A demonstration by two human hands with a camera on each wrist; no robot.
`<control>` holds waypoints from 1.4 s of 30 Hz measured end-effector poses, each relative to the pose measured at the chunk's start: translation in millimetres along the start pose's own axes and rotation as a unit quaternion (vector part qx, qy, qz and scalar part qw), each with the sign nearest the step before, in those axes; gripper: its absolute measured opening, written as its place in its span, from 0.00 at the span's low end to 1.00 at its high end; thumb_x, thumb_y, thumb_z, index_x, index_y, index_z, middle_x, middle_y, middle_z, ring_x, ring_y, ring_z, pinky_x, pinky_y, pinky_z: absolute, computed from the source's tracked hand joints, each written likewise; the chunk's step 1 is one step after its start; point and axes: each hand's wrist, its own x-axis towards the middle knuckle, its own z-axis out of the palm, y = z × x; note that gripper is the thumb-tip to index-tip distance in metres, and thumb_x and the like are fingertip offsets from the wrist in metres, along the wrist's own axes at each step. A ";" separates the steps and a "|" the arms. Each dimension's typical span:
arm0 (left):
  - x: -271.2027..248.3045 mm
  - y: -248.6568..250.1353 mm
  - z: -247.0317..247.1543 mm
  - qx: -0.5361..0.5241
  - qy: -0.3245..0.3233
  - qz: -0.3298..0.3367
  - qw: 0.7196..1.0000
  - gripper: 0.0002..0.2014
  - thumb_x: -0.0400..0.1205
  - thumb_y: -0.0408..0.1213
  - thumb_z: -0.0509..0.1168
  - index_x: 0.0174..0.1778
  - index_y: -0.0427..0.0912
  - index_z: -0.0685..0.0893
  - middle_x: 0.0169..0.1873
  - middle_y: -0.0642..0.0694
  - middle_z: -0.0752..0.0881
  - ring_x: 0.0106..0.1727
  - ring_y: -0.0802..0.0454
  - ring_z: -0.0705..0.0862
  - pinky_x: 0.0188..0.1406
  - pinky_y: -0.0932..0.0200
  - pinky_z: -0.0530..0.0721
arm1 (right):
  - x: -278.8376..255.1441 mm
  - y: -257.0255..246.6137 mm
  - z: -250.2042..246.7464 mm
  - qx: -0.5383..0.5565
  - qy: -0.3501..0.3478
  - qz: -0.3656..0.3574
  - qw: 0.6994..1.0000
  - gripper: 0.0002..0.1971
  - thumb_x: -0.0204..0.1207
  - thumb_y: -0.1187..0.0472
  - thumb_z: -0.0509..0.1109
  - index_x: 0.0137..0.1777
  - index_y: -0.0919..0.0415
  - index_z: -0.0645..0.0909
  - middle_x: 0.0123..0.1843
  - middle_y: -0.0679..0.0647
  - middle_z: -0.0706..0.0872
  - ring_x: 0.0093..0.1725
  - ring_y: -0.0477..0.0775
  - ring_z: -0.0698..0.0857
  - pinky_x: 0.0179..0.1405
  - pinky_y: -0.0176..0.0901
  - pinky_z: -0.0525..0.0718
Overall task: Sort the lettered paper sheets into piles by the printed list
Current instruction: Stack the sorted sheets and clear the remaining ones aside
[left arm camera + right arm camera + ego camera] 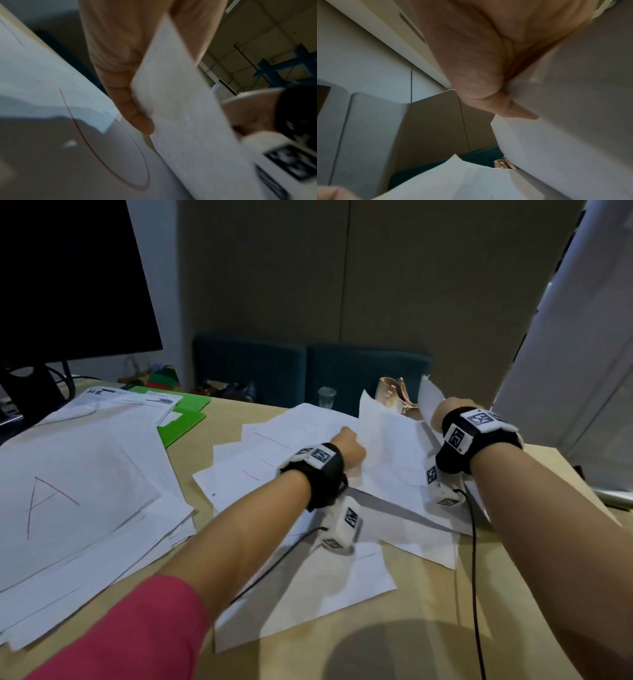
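Head view is showing a person lifting one white sheet from the loose spread of papers that is lying near the far edge of the table, toward its right side. The left hand is pinching the left edge of this sheet, and in the left wrist view the thumb is pressing on the paper while the other fingers are hiding behind it. The right hand is gripping a raised paper at the far right; its thumb is closing on the paper in the right wrist view, but I cannot tell if it is the same sheet. The sheet is standing tilted between the two hands, its long axis running from the person toward the far edge. The pile with the letter A is lying well apart at the left edge, so the left hand is nearer to it. The letter on the lifted sheet is not readable.
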 end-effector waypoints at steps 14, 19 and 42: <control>-10.9 0.7 1.8 0.040 -0.073 -0.044 0.996 0.09 0.80 0.28 0.61 0.33 0.34 0.76 0.33 0.37 0.86 0.33 0.42 0.84 0.35 0.56 0.83 | -1.9 6.2 19.1 -0.034 -0.145 -0.137 0.979 0.36 0.47 0.60 0.80 0.62 0.52 0.80 0.60 0.59 0.83 0.57 0.66 0.84 0.57 0.61 0.85; -18.1 -47.4 -68.0 0.173 0.035 -0.079 0.981 0.06 0.78 0.38 0.70 0.44 0.40 0.81 0.48 0.42 0.85 0.49 0.41 0.84 0.44 0.56 0.78 | 14.7 -23.2 21.8 0.003 -0.133 -0.161 0.978 0.22 0.69 0.57 0.79 0.63 0.59 0.81 0.51 0.53 0.82 0.57 0.60 0.82 0.57 0.40 0.78; -12.6 -75.7 -103.4 0.295 -0.102 -0.160 0.937 0.14 0.63 0.44 0.83 0.24 0.44 0.83 0.34 0.45 0.89 0.34 0.49 0.85 0.47 0.59 0.83 | 81.7 -117.6 84.9 -0.086 -0.180 -0.275 0.941 0.09 0.61 0.47 0.78 0.22 0.42 0.85 0.25 0.42 0.84 0.41 0.51 0.87 0.39 0.40 0.82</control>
